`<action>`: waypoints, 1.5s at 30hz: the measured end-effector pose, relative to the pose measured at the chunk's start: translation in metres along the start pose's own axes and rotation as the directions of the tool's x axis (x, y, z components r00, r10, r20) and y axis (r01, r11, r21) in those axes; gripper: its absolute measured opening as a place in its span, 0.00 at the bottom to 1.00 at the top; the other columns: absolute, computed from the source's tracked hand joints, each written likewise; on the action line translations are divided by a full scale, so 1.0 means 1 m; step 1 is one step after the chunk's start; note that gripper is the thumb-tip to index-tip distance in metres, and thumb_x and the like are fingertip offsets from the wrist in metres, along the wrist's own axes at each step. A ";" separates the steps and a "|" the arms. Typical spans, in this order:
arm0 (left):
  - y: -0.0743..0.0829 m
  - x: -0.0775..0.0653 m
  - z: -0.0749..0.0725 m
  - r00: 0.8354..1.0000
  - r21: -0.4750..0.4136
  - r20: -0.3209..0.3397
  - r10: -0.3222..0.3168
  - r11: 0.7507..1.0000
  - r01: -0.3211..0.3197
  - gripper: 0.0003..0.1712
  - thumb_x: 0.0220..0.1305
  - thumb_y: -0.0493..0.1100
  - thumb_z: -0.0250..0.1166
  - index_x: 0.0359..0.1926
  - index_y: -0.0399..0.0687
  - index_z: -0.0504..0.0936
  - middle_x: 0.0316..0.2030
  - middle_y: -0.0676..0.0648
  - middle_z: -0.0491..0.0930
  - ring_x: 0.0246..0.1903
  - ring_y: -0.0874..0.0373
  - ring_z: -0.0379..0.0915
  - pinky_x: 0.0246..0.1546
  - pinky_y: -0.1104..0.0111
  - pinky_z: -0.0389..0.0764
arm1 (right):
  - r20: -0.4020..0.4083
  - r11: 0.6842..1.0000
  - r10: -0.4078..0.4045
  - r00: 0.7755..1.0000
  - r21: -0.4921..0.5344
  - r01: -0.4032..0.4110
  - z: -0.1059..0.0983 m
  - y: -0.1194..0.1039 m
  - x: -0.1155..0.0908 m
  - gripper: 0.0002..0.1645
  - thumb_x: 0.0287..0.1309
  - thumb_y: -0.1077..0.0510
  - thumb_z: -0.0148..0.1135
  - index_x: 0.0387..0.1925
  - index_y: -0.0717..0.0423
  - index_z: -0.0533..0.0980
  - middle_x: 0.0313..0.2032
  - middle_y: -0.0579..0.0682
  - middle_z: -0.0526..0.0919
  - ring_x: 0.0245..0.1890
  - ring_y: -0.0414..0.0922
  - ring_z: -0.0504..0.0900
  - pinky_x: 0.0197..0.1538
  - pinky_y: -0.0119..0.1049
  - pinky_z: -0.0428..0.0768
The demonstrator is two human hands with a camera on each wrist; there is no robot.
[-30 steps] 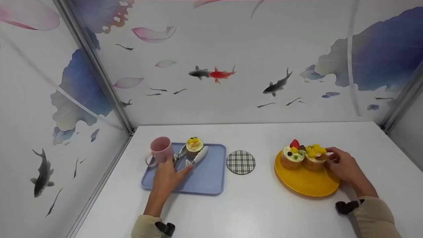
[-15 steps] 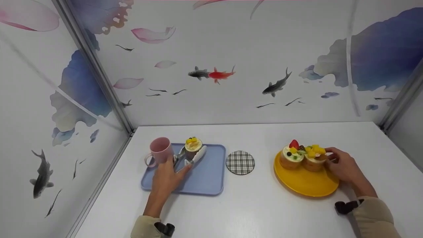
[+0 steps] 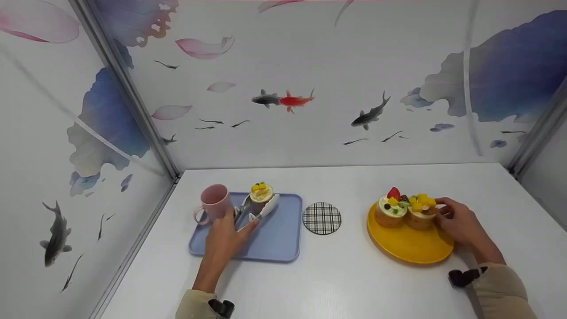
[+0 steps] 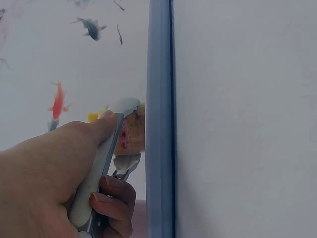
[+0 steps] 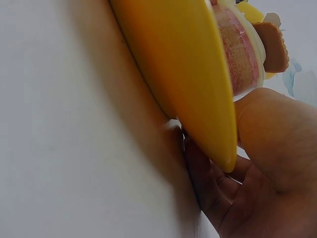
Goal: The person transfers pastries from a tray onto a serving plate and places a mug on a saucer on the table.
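Observation:
My left hand (image 3: 221,241) holds a pair of tongs (image 3: 267,207) over the blue tray (image 3: 279,241). Between the tong tips stands a small cup cake (image 3: 261,194) with cream and yellow fruit. In the left wrist view, the thumb lies along one pale tong arm (image 4: 95,186), and curled fingers grip the other side. On the right, my right hand (image 3: 458,225) grips the rim of a yellow plate (image 3: 407,250), with fingers beneath it in the right wrist view. That plate carries a strawberry-topped cup cake (image 3: 390,215) and a mango-topped one (image 3: 420,218).
A pink mug (image 3: 215,201) stands on the tray's left side, right beside the left fingers. Between tray and plate lies a round checked coaster (image 3: 322,218). Printed wall panels (image 3: 283,146) bound the white table (image 3: 336,283) at the back and left.
The tong tips and the cup cake between them shift slightly left, then back right. My right hand keeps its place on the plate.

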State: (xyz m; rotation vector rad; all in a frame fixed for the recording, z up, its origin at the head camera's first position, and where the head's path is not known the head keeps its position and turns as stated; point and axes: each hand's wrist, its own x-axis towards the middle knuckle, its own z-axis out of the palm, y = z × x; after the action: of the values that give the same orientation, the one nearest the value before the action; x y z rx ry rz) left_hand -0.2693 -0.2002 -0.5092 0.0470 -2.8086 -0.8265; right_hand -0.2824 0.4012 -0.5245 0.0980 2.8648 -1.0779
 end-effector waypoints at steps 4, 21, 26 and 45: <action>0.003 0.000 0.000 1.000 0.009 -0.005 0.005 1.000 -0.005 0.43 0.66 0.69 0.74 0.66 0.44 0.75 0.52 0.35 0.86 0.48 0.42 0.86 0.52 0.43 0.85 | -0.004 1.000 -0.003 1.000 0.001 0.003 0.001 0.001 0.001 0.32 0.79 0.61 0.53 0.77 0.68 0.62 0.63 0.77 0.74 0.57 0.67 0.78 0.66 0.66 0.80; 0.024 -0.003 0.002 0.998 0.022 -0.006 0.061 0.998 -0.061 0.45 0.65 0.71 0.74 0.65 0.41 0.77 0.45 0.40 0.85 0.39 0.50 0.81 0.46 0.50 0.87 | 0.012 1.000 0.013 1.000 0.007 -0.014 -0.002 0.000 -0.001 0.33 0.79 0.60 0.53 0.78 0.67 0.61 0.64 0.76 0.73 0.56 0.67 0.77 0.66 0.64 0.80; 0.032 -0.004 0.003 0.997 0.011 -0.016 0.082 0.997 -0.082 0.47 0.64 0.71 0.74 0.67 0.41 0.76 0.47 0.38 0.87 0.40 0.50 0.82 0.47 0.50 0.88 | 0.008 1.000 0.008 1.000 0.009 -0.008 -0.001 0.001 -0.001 0.33 0.79 0.60 0.53 0.78 0.67 0.61 0.64 0.76 0.73 0.57 0.67 0.77 0.65 0.65 0.80; 0.059 -0.003 0.016 0.990 0.005 0.028 0.138 0.990 -0.138 0.45 0.63 0.73 0.73 0.65 0.44 0.76 0.37 0.46 0.81 0.31 0.54 0.76 0.32 0.63 0.76 | 0.005 1.000 0.004 1.000 0.003 -0.004 -0.001 0.000 -0.001 0.32 0.79 0.58 0.53 0.78 0.66 0.62 0.63 0.76 0.75 0.57 0.68 0.77 0.65 0.65 0.81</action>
State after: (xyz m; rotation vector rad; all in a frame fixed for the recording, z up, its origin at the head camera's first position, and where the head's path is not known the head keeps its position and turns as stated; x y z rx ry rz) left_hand -0.2684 -0.1417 -0.4909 -0.1573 -2.8018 -0.7912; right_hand -0.2814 0.4014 -0.5238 0.1005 2.8580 -1.0803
